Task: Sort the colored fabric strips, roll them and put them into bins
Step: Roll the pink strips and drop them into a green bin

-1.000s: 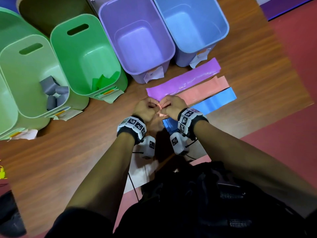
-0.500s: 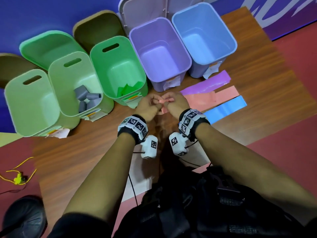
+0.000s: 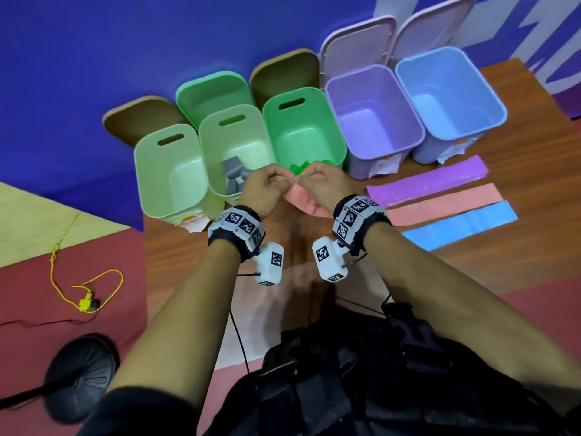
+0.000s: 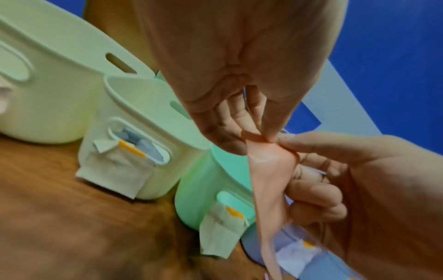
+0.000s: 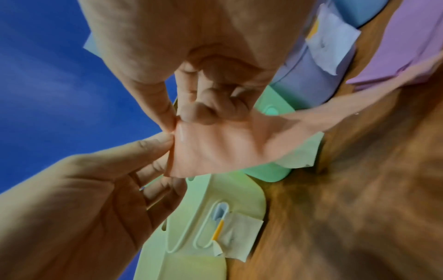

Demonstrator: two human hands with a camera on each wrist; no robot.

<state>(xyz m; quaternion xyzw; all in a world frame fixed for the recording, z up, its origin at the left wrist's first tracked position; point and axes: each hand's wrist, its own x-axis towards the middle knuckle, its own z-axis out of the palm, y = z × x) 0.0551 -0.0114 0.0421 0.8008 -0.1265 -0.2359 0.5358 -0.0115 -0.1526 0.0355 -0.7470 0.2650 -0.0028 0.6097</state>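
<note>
Pink fabric strip [image 3: 303, 201]: near end lifted, pinched by left hand [image 3: 263, 187] and right hand [image 3: 320, 183] fingers, rest trailing right onto table [image 3: 518, 265]. Keep edges aligned, roll tight and even.

Pink strip [image 5: 223, 149] was seen as thin, smooth, slightly glossy stretchy sheet, wrinkled where pinched. Purple strip [image 3: 427, 184] & blue strip [image 3: 459, 225] looked smooth w/ faint sheen. Bins, e.g. purple bin [image 3: 374, 89], were rendered in smooth matt plastic; paper labels [image 4: 115, 170] were taped on fronts. Worktop [image 3: 518, 262] was shown as wood-grain, semi-gloss finish.
</note>
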